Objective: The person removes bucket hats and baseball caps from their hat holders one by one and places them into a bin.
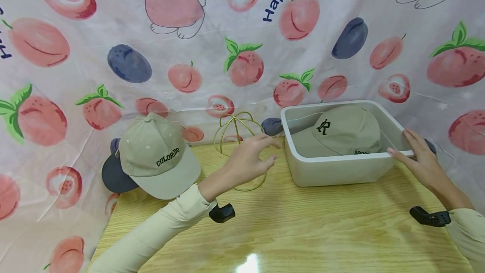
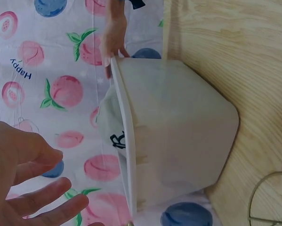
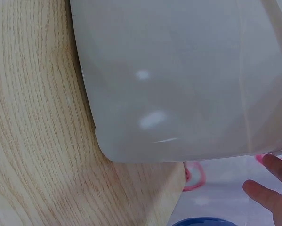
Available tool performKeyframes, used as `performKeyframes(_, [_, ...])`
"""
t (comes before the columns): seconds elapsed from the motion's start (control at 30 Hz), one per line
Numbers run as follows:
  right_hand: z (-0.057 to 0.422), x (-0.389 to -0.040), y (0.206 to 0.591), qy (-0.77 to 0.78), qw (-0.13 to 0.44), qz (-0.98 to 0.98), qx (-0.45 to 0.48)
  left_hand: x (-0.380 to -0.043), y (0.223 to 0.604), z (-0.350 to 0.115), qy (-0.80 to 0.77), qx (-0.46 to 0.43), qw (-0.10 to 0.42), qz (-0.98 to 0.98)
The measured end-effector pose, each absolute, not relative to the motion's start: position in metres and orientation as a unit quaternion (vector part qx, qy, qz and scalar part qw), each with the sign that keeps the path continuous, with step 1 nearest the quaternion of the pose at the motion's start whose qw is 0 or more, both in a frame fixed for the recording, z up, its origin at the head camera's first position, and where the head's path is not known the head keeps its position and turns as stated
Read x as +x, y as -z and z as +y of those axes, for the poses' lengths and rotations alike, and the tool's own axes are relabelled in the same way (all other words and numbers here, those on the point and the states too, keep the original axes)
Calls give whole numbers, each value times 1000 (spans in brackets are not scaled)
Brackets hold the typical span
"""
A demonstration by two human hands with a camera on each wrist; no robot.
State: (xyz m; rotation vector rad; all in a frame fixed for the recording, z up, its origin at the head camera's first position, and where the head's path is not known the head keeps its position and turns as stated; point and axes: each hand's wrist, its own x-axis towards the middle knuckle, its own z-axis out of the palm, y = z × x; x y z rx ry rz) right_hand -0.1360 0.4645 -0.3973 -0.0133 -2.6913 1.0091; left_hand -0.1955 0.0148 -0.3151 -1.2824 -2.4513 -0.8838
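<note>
My left hand hovers over the gold wire stand, fingers loosely bent and apart, with nothing between them. At the right, my right hand has its fingers spread at the right corner of a white plastic bin, fingertips at the rim. Inside the bin lies a beige baseball cap with black lettering, brim to the left. The left wrist view shows the bin's side beyond my left fingers. In the right wrist view, my right fingers are straight beside the bin's corner.
At the left a beige "COLORADO" cap sits over a dark navy cap. Everything stands on a wooden table, with a peach-print cloth hanging behind.
</note>
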Motion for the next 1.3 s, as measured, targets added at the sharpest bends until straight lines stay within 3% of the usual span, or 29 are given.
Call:
performKeyframes(0.33, [464, -136, 397, -348, 135, -928, -5, -197, 311, -8, 306, -417, 161, -841])
performKeyframes(0.67, [466, -136, 397, -347, 143, -927, -3, -196, 307, -27, 340, -384, 155, -845])
performKeyframes(1.3, [466, -136, 399, -343, 152, -927, 2, -193, 305, -60, 348, -328, 194, -856])
